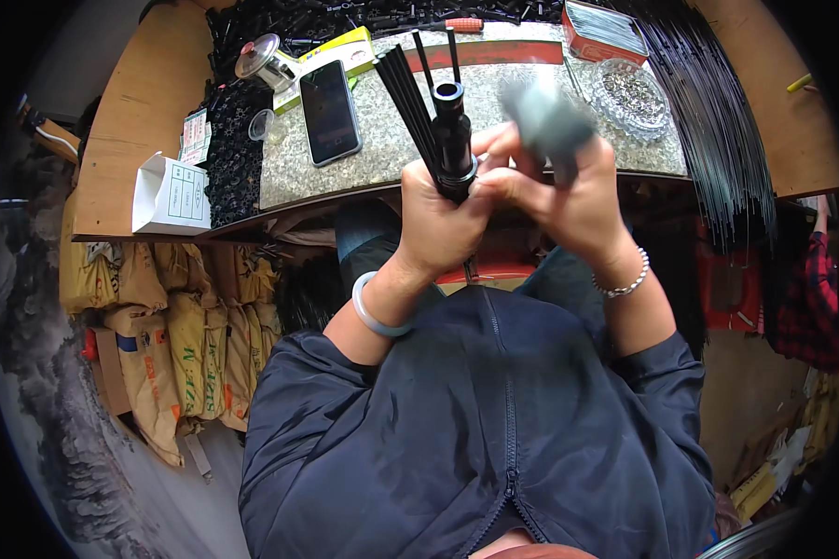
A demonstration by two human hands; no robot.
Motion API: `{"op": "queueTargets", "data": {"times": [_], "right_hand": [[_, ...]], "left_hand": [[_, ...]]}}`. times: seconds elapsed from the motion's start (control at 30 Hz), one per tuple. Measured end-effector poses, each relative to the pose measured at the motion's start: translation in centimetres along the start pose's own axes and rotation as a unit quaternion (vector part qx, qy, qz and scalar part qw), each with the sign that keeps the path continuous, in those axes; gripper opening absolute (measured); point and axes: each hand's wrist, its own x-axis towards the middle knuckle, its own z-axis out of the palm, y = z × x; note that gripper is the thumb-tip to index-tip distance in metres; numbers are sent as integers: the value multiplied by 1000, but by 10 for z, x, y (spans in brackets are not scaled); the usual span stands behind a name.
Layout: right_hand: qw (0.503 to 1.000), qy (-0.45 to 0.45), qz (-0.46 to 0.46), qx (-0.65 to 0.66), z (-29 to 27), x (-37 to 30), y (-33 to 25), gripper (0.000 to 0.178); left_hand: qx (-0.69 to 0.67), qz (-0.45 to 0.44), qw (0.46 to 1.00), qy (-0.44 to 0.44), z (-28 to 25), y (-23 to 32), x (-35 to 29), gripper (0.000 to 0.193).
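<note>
My left hand (443, 219) is closed around a black umbrella frame (453, 140). Its dark tube stands upright with an open round end, and several thin black ribs (406, 107) fan up and left from it. A pale metal ring circles the tube just above my fingers. Close beside it, my right hand (569, 200) has its thumb and a finger pinched at the tube's side. That same hand grips a grey-green tool (548, 116), too smeared by motion to name its kind. Whatever small part lies between the pinching fingertips is hidden.
On the speckled work board (382, 172) lie a phone (330, 112) and a glass dish of small metal parts (629, 101). A red tin of thin rods (606, 33) stands behind. Long black ribs (708, 112) hang over the right edge. A white box (171, 196) sits left.
</note>
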Motion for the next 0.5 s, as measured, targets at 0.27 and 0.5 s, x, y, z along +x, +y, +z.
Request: {"op": "queueTargets", "data": {"times": [0.27, 0.5], "right_hand": [[957, -200, 206, 28, -39, -13, -37, 31], [907, -311, 283, 36, -52, -33, -43, 34]], "left_hand": [[-181, -141, 969, 86, -6, 4, 8, 20], [-174, -124, 975, 60, -5, 0, 10, 26]]}}
